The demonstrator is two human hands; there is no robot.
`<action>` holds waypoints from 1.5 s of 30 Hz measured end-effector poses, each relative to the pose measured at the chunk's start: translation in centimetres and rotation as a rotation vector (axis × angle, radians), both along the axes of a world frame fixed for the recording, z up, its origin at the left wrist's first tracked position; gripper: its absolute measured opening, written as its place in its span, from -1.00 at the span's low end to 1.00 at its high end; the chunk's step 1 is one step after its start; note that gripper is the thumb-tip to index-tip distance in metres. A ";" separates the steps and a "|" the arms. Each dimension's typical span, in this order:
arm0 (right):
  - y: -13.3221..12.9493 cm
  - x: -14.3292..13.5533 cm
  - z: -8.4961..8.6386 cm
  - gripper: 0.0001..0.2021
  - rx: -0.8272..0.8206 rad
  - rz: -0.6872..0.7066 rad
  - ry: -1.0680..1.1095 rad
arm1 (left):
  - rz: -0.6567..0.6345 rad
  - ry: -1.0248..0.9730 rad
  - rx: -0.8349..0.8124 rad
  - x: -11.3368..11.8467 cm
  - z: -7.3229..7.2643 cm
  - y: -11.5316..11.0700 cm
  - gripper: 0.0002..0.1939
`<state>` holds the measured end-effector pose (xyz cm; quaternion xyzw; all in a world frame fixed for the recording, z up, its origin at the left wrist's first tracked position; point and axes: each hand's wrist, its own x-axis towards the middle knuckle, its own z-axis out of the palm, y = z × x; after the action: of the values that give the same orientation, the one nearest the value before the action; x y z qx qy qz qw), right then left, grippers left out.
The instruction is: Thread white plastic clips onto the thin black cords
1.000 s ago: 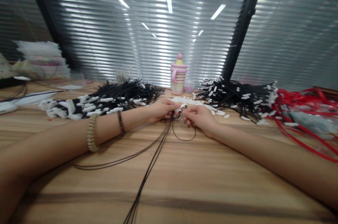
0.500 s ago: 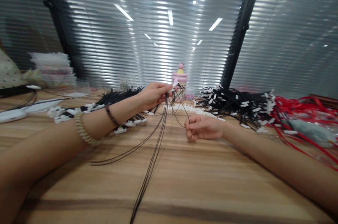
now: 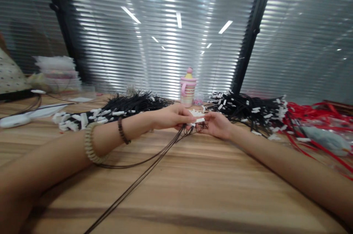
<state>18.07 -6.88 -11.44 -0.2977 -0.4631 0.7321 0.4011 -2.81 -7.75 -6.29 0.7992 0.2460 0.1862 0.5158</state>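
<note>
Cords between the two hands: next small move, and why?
Probably have the right hand ease the cords apart near the white tag: they bunch in loops there, and the left hand pinches them, which should anchor them. Whether the right hand grips the tag is unclear.
</note>
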 end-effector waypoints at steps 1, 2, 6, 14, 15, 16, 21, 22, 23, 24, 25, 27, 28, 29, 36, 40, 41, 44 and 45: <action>0.0 0.0 0.1 -0.72 0.004 -0.022 0.000 | -0.012 0.040 0.026 0.1 -0.5 0.1 -0.65; 0.0 0.0 0.2 -0.71 0.007 -0.037 -0.006 | -0.016 0.076 0.055 0.2 -0.9 0.2 -0.64; -0.6 -0.9 0.5 -0.78 0.084 -0.127 -0.069 | 0.039 0.152 0.198 0.5 -2.0 0.6 -0.60; -0.3 -1.8 -1.2 -0.83 0.343 -0.409 -0.242 | 0.175 0.097 0.361 0.4 -2.1 1.1 -0.56; -0.3 -1.7 -1.3 -0.80 0.360 -0.429 -0.251 | 0.204 0.078 0.374 0.4 -1.9 1.2 -0.57; -0.4 -1.7 -1.4 -0.77 0.385 -0.441 -0.265 | 0.231 0.051 0.380 0.4 -1.7 1.2 -0.58; -1.0 -1.8 -1.2 -0.52 0.613 -0.388 -0.256 | 0.256 -0.162 0.152 0.4 -0.6 1.2 -0.66; -1.2 -1.9 -1.2 -0.49 0.629 -0.377 -0.241 | 0.257 -0.201 0.086 0.4 -0.4 1.2 -0.68; -1.3 -2.0 -1.2 -0.48 0.624 -0.384 -0.238 | 0.267 -0.236 0.031 0.4 -0.2 1.2 -0.70; -1.3 -2.0 -1.2 -0.48 0.603 -0.407 -0.253 | 0.282 -0.267 -0.013 0.5 0.0 1.1 -0.72; -1.4 -2.0 -1.3 -0.49 0.573 -0.440 -0.280 | 0.299 -0.293 -0.047 0.5 0.2 1.1 -0.73; -1.4 -1.9 -1.4 -0.57 0.515 -0.490 -0.354 | 0.324 -0.330 -0.092 0.5 0.3 1.0 -0.75; -1.4 -1.9 -1.4 -0.63 0.496 -0.484 -0.390 | 0.329 -0.345 -0.098 0.5 0.4 1.1 -0.75; -1.4 -1.9 -1.4 -0.69 0.484 -0.458 -0.418 | 0.331 -0.359 -0.093 0.5 0.4 1.2 -0.75; -2.0 -1.8 -0.8 -0.75 0.413 -0.120 -0.352 | 0.500 -0.336 0.233 0.1 -0.3 2.3 -0.66; -2.8 -2.0 -0.5 -0.82 0.265 0.112 -0.209 | 0.580 -0.254 0.434 0.0 -0.7 2.3 -0.61; -2.9 -2.1 -0.4 -0.84 0.235 0.160 -0.177 | 0.580 -0.237 0.460 0.1 -0.7 2.2 -0.61; -3.3 -2.3 -0.3 -0.83 0.189 0.241 -0.114 | 0.549 -0.217 0.476 0.4 -0.8 1.6 -0.62; -3.3 -2.4 -0.3 -0.80 0.180 0.246 -0.103 | 0.530 -0.220 0.457 0.5 -0.8 1.4 -0.62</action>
<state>15.66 -10.19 -11.75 -0.2387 -0.5799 0.7149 0.3092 -2.35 -6.39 -7.09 0.7775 0.3397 0.4482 0.2813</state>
